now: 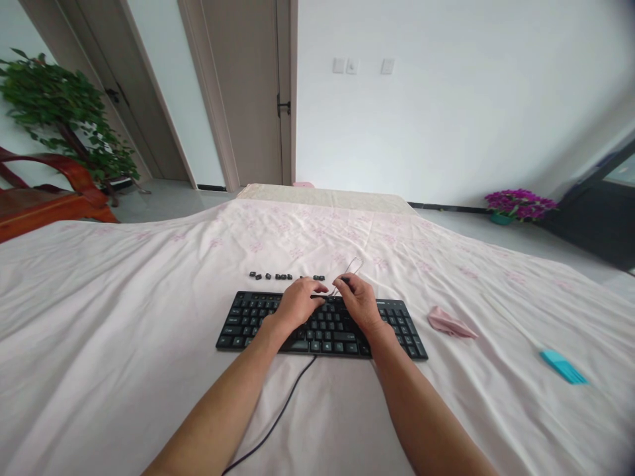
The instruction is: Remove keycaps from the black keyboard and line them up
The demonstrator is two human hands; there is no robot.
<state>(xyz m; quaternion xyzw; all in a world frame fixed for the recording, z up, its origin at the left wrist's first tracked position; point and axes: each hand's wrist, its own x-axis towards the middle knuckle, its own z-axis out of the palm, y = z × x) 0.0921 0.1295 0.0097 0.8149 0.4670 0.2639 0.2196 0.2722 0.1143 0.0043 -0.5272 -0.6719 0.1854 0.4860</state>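
A black keyboard (325,337) lies on the pale pink cloth, with gaps in its top row of keys. My left hand (297,303) rests over the upper middle of the keyboard, thumb and forefinger apart and touching near its top edge. My right hand (361,303) is closed on a thin wire keycap puller (354,264), whose loop sticks up past the fingers. The puller's lower end reaches the keyboard's top row. Something small and dark shows at the right fingertips. Several loose black keycaps (284,276) lie in a row behind the keyboard, partly hidden by my left hand.
A pink cloth piece (450,322) and a blue brush (564,367) lie to the right. The keyboard's black cable (282,413) runs toward me. Beyond the cloth-covered surface (149,297) are a wooden chair (59,185), a green plant (59,106) and purple flowers (520,203).
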